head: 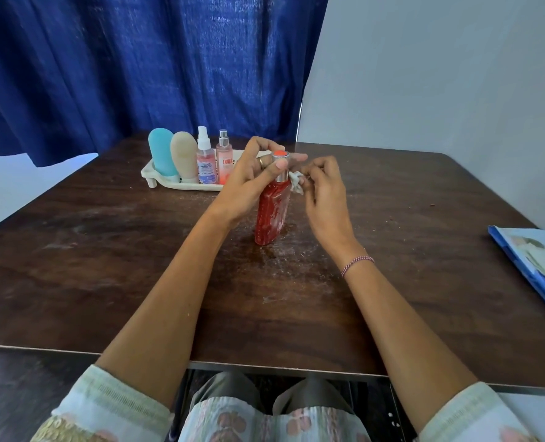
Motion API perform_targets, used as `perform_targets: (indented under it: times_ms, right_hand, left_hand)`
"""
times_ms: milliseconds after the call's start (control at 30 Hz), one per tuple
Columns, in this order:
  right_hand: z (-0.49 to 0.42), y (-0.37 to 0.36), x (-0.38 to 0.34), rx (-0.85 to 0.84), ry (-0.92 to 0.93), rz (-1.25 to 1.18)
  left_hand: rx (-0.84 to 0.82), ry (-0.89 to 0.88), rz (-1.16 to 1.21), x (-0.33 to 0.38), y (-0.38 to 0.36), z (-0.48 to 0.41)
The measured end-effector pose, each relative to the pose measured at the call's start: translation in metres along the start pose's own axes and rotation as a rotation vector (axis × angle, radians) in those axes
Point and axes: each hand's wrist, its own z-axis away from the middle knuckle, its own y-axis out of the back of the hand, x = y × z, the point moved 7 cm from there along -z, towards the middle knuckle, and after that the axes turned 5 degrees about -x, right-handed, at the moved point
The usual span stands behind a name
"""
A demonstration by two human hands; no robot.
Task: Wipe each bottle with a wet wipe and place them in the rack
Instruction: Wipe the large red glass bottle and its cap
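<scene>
Blue curtain (137, 65) hung behind a dark wooden tabletop (105, 266), with a pale wall (440, 74) to the right. Seen from the head camera, a red bottle (270, 215) stood upright near the middle of the tabletop, its silver neck topped by an orange cap (280, 153). The left hand (249, 180) had its grip closed on that neck, fingers curled round the top and a ring showing on one finger. The right hand (323, 189) sat just beside the bottle's shoulder, its grip pinched shut on a small crumpled wipe (296, 181) that touched the bottle just below the neck. A beaded band circled the right wrist.

Behind the hands, at the far edge of the tabletop, a white rack (156, 177) held four bottles in a row: a blue tube (162, 151), a beige tube (184, 154), a clear spray bottle (206, 161) with a white top, and a pink spray bottle (224, 161) with a silver top. The rack's right end was hidden by the left hand. A blue packet (532, 266) lay at the tabletop's right edge, well apart from the bottle. Pale patterned sleeves showed at the bottom.
</scene>
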Motion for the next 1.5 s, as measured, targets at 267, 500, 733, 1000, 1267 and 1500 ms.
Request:
perform_targets:
  times_ms: [267, 500, 733, 1000, 1267, 1500]
  right_hand:
    - [0.002, 0.0, -0.006, 0.008, 0.095, -0.136]
    - [0.004, -0.005, -0.002, -0.049, 0.062, -0.15]
    - [0.006, 0.005, -0.004, 0.057, 0.04, -0.133]
    - [0.008, -0.003, 0.003, 0.004, -0.019, -0.104]
    - [0.011, -0.006, -0.003, -0.091, 0.012, -0.08]
    - [0.012, -0.01, 0.0, -0.153, -0.004, -0.037]
  left_hand:
    - [0.155, 0.016, -0.156, -0.002, 0.018, 0.001]
    - [0.214, 0.035, -0.162, -0.006, 0.028, 0.003]
    - [0.207, 0.045, -0.167, -0.004, 0.026, 0.003]
    - [0.229, 0.107, -0.1, -0.009, 0.031, 0.005]
    - [0.24, 0.104, -0.093, -0.007, 0.03, 0.007]
    - [0.309, 0.159, -0.094, -0.013, 0.036, 0.009]
